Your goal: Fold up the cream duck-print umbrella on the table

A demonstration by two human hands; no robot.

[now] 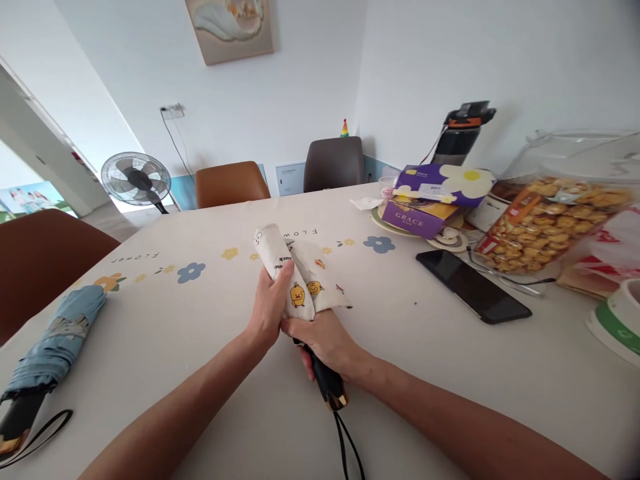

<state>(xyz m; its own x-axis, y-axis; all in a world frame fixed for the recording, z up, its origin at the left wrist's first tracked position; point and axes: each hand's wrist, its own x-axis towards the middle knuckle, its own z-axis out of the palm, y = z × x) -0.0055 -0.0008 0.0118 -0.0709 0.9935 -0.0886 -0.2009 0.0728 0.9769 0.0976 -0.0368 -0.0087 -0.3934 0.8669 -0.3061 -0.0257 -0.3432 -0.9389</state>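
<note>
Both of my hands are closed around a folding umbrella (299, 293) with cream fabric, yellow duck prints and dark lettering. My left hand (270, 303) grips the rolled fabric from the left, its thumb lying along the top. Lower down, my right hand (327, 343) wraps around the base of the fabric near the handle. A loose flap of cloth sticks out to the right. The black handle with a gold end points toward me, and its wrist strap hangs below. Most of my right fingers are hidden underneath.
A blue folded umbrella (57, 340) lies at the table's left. To the right are a black phone (473, 285), glasses (510, 277), purple boxes (415, 215), a bag of snacks (555, 223), a dark bottle (457, 137) and a tape roll (620, 320). Chairs stand beyond the table.
</note>
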